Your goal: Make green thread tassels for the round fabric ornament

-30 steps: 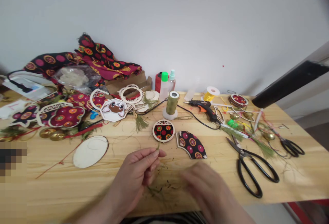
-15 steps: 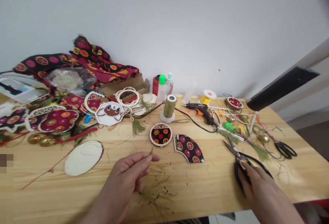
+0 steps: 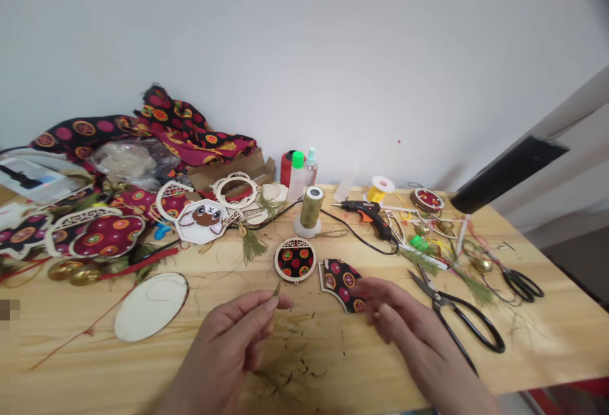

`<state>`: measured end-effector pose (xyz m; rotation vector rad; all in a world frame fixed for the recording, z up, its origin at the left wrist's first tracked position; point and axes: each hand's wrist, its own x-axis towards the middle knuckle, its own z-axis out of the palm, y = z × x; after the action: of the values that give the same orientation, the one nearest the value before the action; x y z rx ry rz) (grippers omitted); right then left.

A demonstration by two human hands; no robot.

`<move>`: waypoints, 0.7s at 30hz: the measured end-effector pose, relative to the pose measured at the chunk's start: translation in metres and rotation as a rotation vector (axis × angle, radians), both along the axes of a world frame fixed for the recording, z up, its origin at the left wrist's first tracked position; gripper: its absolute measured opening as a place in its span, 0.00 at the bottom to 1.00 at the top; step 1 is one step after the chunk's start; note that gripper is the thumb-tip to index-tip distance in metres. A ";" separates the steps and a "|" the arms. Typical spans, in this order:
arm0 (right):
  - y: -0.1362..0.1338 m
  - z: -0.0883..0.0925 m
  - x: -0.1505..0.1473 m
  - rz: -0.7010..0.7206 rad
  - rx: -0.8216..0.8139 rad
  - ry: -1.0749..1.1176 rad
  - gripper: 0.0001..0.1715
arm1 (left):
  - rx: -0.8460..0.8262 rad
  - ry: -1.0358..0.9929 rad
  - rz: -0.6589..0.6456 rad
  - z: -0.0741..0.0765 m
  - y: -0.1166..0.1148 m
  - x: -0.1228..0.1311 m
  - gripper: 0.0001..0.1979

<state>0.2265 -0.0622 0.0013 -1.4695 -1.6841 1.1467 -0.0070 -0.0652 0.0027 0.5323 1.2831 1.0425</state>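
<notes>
My left hand (image 3: 238, 339) is closed in a pinch at the front middle of the table. A small olive tip of a green thread tassel (image 3: 277, 287) pokes up between thumb and forefinger, and strands show beneath the hand. My right hand (image 3: 404, 326), slightly blurred, is open with its fingers loosely bent, overlapping the right end of a fan-shaped fabric-covered piece (image 3: 340, 282); touching or hovering, I cannot tell. To its right lie black-handled scissors (image 3: 440, 299), blades parted. A round wooden-framed fabric pendant (image 3: 295, 261) lies beyond my hands.
Behind the pendant stands a spool of olive thread (image 3: 312, 205). A glue gun (image 3: 368, 212) with its black cord lies right of it. Fabric ornaments (image 3: 107, 234) crowd the left, near a white oval disc (image 3: 152, 307). Smaller scissors (image 3: 522, 283) lie far right.
My right hand has let go of the scissors and moved left to the fan-shaped piece. The scissors stay on the table. My left hand keeps its pinch.
</notes>
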 end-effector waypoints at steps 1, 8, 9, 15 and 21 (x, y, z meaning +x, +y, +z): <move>0.010 0.003 -0.017 0.040 -0.072 0.165 0.22 | 0.004 -0.002 0.010 0.001 0.000 0.000 0.14; 0.078 0.014 -0.092 0.098 -0.620 0.905 0.36 | 0.045 -0.040 0.048 0.010 0.001 -0.005 0.14; 0.084 0.017 -0.096 0.108 -0.638 0.937 0.38 | 0.049 -0.039 0.052 0.011 0.001 -0.005 0.14; 0.112 0.046 -0.097 0.167 -0.452 1.056 0.39 | 0.062 -0.059 0.040 0.011 0.004 -0.005 0.16; 0.132 0.080 -0.075 0.165 -0.203 1.057 0.38 | 0.069 -0.087 0.022 0.009 0.005 -0.006 0.16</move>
<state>0.1517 0.0699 0.0812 -0.5743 -0.9473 1.7838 -0.0128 -0.0601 0.0119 0.5204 1.1823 1.1195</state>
